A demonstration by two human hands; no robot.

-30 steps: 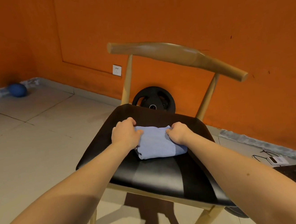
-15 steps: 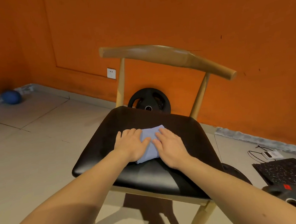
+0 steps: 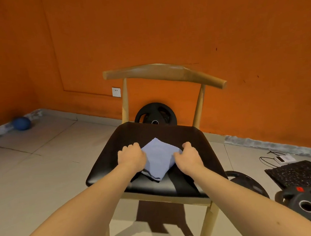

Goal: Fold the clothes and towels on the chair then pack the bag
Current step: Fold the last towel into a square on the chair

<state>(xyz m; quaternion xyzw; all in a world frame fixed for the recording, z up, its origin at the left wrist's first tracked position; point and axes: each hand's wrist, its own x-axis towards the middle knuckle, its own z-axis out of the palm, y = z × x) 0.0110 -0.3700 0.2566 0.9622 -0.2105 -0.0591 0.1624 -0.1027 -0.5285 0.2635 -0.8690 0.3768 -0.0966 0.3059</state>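
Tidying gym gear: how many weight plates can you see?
3 weight plates: one against the wall behind the chair; one on the floor right of the chair, partly behind the forearm; one at bottom right. Others may be hidden.

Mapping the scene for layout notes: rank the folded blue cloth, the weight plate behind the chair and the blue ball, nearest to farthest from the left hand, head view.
1. folded blue cloth: on the chair seat, gripped by the left hand.
2. weight plate: just behind the chair.
3. blue ball: far left corner.
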